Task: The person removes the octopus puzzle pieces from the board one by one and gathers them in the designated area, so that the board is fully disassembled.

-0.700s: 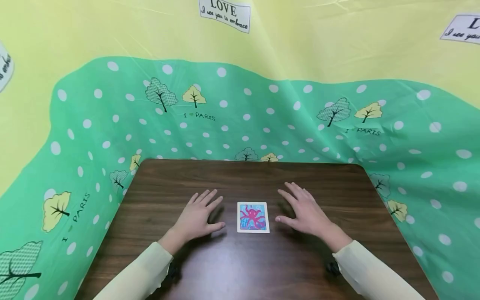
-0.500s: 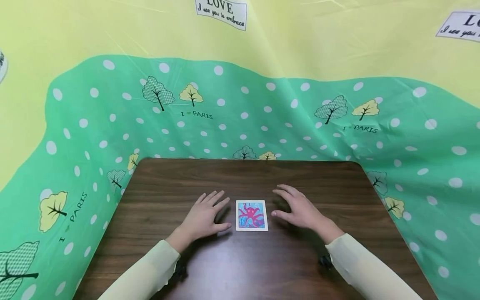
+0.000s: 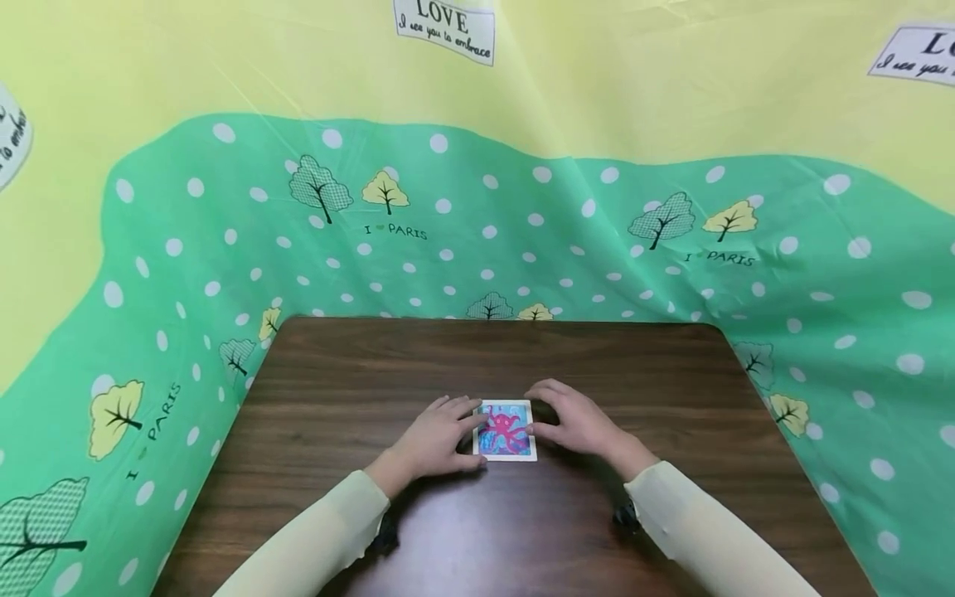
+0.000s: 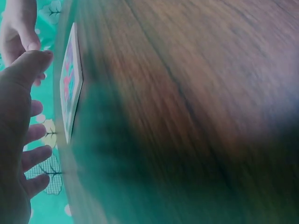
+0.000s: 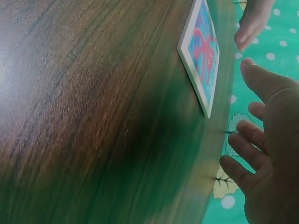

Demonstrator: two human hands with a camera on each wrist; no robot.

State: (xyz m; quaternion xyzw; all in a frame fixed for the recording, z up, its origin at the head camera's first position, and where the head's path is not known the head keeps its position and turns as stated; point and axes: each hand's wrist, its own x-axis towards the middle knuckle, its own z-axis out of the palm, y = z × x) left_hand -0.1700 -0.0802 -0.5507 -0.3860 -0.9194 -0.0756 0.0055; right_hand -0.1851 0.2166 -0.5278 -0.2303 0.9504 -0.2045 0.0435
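Observation:
A small white-bordered card (image 3: 511, 433) with a pink octopus on a blue ground lies flat on the dark wooden table. In the wrist views its edge looks fairly thick. My left hand (image 3: 436, 441) is at its left side, fingers spread, with fingertips and thumb overlapping the card's left edge in the head view. Opposite it, my right hand (image 3: 578, 421) has its thumb and fingers at the card's right edge, loosely bent. Both wrist views show a gap between the hand and the card: the left hand (image 4: 21, 126) and right hand (image 5: 271, 135) hold nothing.
The brown table (image 3: 358, 356) has rounded far corners. Behind and beside it hangs a green and yellow curtain (image 3: 418, 191) printed with trees, dots and lettering. Dark wrist devices (image 3: 627, 518) sit under the pale sleeves (image 3: 701, 522).
Both hands have moved inward from either side, the left one rightward and the right one leftward, and now flank the card closely. The card stays where it was on the table.

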